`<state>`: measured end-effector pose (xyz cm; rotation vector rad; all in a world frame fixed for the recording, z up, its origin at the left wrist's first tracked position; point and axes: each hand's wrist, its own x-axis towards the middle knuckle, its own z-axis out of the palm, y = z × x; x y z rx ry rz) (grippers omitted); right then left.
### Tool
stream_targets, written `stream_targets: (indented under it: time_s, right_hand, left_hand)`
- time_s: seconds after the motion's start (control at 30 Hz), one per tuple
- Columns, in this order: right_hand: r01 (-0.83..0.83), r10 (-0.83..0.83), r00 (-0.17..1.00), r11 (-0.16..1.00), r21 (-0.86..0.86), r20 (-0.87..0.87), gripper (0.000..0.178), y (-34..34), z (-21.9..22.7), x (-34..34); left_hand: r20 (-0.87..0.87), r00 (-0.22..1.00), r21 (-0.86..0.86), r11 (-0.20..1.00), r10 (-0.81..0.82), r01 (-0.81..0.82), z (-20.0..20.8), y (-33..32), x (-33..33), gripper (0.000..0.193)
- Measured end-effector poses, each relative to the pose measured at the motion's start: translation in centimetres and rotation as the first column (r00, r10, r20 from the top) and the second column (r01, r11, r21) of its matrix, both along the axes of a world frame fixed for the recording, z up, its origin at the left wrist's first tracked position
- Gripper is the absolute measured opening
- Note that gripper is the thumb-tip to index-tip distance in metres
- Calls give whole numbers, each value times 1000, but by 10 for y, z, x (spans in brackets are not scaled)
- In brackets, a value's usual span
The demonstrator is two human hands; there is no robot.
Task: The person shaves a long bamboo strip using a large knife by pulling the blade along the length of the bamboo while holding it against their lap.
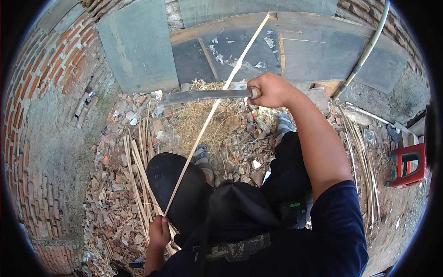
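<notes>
A long, pale bamboo strip (pixel 203 128) slants from beside my left thigh up toward the grey boards. Its near end is in my left hand (pixel 159 231), whose fingers are closed round it. My right hand (pixel 271 90) grips the short handle of a machete (pixel 207 95), held out ahead of me with the blade pointing left. The blade crosses the strip near a thicker joint; whether the two touch, I cannot tell. Below the blade, between my feet, lies a heap of thin shavings (pixel 210 117).
More bamboo strips (pixel 138 166) lie beside my left leg, and another bundle (pixel 362 161) is on the right. Rubble covers the ground. Grey boards (pixel 138 46) stand ahead, a brick wall (pixel 50 115) at left. A pole (pixel 362 60) leans at right, near a red plastic object (pixel 410 166).
</notes>
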<state>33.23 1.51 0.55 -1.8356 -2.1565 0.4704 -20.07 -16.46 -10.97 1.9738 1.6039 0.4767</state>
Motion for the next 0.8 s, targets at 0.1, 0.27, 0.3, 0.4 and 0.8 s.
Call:
stream_targets:
  time_s: [0.1, 0.27, 0.3, 0.4, 0.8]
  right_hand:
    - [277, -277, 935, 960, -30, -221, 35, 13, -26, 38]
    - [254, -254, 963, 967, -5, -91, 35, 11, -24, 37]
    - [162, -162, 987, 987, -2, -19, 34, 8, -15, 24]
    - [72, -76, 987, 997, 29, 144, 30, 0, 0, 0]
    - [151, -148, 988, 986, -75, 42, 38, -5, -1, 32]
  left_hand:
    - [-51, 999, 12, 1000, 7, -6, 0, 4, 4, 39]
    - [-144, 989, 84, 996, -14, 26, 1, 4, 8, 41]
    - [-148, 989, 78, 997, -14, 26, 0, 2, 8, 41]
    - [-192, 980, 118, 993, 50, -28, -5, -5, 10, 36]
    - [-208, 977, 184, 983, 47, -8, -9, -1, 8, 32]
